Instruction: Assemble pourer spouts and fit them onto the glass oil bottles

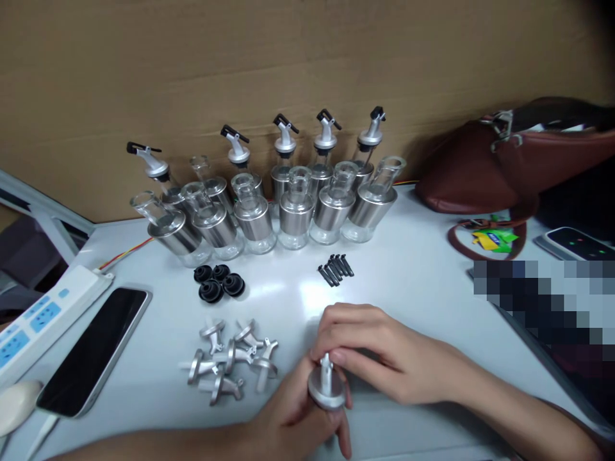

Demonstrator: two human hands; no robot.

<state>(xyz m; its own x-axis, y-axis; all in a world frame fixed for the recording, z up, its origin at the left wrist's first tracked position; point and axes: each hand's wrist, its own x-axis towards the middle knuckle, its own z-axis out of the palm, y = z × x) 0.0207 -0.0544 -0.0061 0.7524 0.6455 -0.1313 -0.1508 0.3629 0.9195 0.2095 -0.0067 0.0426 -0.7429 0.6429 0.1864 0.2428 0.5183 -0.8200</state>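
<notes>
My left hand (300,410) is closed around a silver pourer spout (327,388), its round flange facing up and its narrow tip pointing away from me. Over that tip bends my right hand (369,349), thumb and fingers drawn together beside it; what they pinch, if anything, is hidden. Several loose silver pourer spouts (230,356) lie to the left, some with pale tubes. Black ribbed stoppers (211,291) sit in a cluster beyond them. Small black levers (335,269) rest side by side farther out from my hands.
Glass bottles with metal bands (295,214) stand in two rows at the back, several rear ones topped with pourers. A cardboard wall (288,57) rises behind. Left are a phone (96,352) and power strip (45,314); right, a brown bag (480,166) and green-yellow packet (494,240).
</notes>
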